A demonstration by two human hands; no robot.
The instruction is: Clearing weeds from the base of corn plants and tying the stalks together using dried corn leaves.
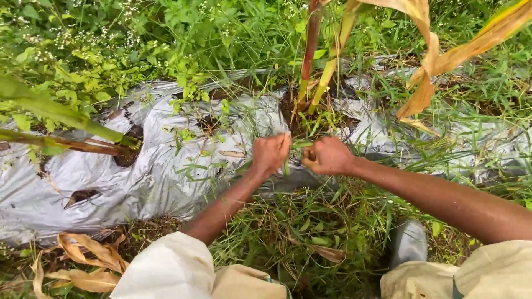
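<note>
1. Hands meet at the middle of the scene, over the near edge of a silver plastic mulch sheet point(166, 166) that covers the soil bed.
2. We see the left hand point(270, 153) closed in a fist around green grass blades point(293, 145); the blades pass out of the fist toward the right.
3. We see the right hand point(327, 156) also closed in a fist, gripping the same grass blades just beside the left hand. The two fists are near each other but do not touch.
4. The gripped grass blades lie between the two fists, just near of the planting hole point(299, 119) in the mulch sheet.
5. Two plant stalks point(318, 66), one reddish and one yellow-green, rise from that hole, directly far of the hands.
6. A dry yellow leaf point(426, 83) hangs from the upper right and ends to the right of the stalks.
7. A further stalk point(66, 143) lies tilted at the left and enters a second hole in the sheet.
8. Green weeds point(111, 50) with small white flowers fill the far left area behind the sheet.
9. Both forearms extend from the near edge; pale beige trousers point(177, 271) cover the knees at the near left and near right.
10. A grey boot point(408, 241) stands in the grass near the right knee.
11. Dry brown leaves point(88, 260) lie on the ground at the near left, beside the sheet edge.
</note>
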